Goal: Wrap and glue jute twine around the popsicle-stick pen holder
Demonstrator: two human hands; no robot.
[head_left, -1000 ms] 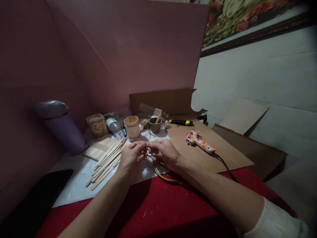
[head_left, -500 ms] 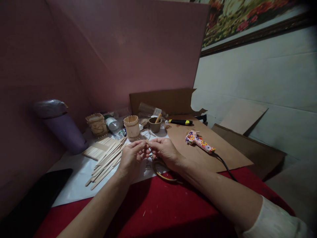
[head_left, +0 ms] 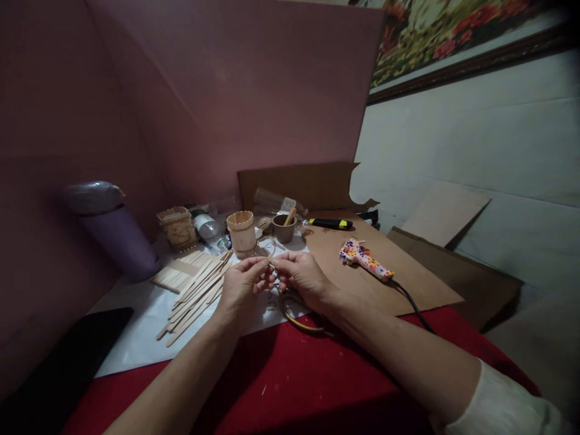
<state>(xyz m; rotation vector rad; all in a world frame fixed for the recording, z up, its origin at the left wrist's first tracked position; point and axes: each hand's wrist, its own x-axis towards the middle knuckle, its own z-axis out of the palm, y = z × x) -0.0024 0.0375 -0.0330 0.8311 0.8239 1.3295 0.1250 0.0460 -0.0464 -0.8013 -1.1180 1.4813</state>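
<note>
My left hand (head_left: 247, 283) and my right hand (head_left: 301, 277) meet fingertip to fingertip over the white sheet. Both are closed in a pinch, thumbs against forefingers, on something too small to make out. Under my right hand lies a pair of scissors, with a yellowish handle loop (head_left: 301, 323) showing. Loose wooden craft sticks (head_left: 194, 302) fan out left of my left hand, beside a banded bundle of sticks (head_left: 179, 273). Just beyond my fingers stands a small stick-covered cup (head_left: 242, 232). A brown pot (head_left: 284, 229) with a stick in it is to its right.
A flower-patterned glue gun (head_left: 365, 260) lies on brown cardboard (head_left: 421, 290), its cord trailing right. Behind it is a black-and-yellow cutter (head_left: 330, 224). Plastic bottles (head_left: 206, 225), another decorated cup (head_left: 176, 228) and a purple tumbler (head_left: 120, 241) stand or lie left and back. Red cloth (head_left: 272, 386) covers the front.
</note>
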